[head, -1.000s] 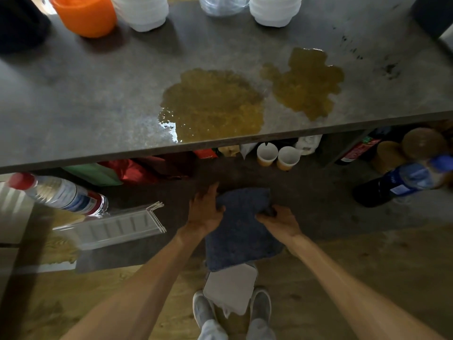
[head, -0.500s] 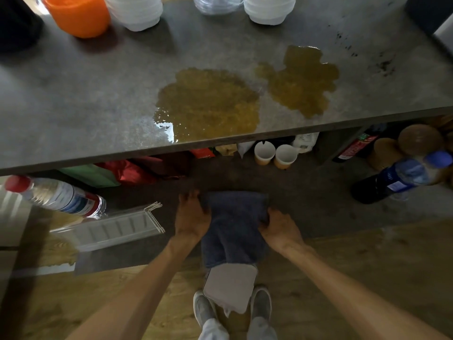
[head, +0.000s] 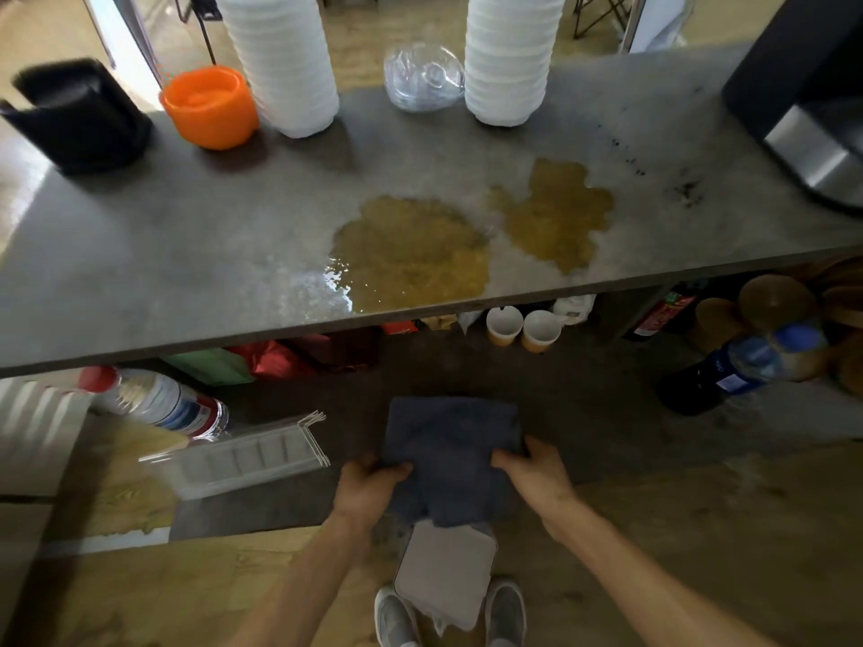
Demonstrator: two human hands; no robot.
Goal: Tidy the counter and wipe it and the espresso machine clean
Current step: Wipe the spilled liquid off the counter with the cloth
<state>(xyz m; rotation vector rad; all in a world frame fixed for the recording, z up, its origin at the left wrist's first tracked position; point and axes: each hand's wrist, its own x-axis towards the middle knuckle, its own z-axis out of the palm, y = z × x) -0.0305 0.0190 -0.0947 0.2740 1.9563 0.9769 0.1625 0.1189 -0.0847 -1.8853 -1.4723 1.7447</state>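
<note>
While both brown spills (head: 411, 252) sit on the counter (head: 187, 254), left hand (head: 366, 488) and right hand (head: 537, 476) grip the cloth (head: 450, 452).

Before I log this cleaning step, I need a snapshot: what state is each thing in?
Cloth: folded, held below the counter edge.
Left hand: gripping the cloth's left side.
Right hand: gripping its right side.
Counter: unwiped, two brown puddles.
Orange cup: upright.
Bowl stacks: upright.
Paper cups: upright on the shelf below.
</note>
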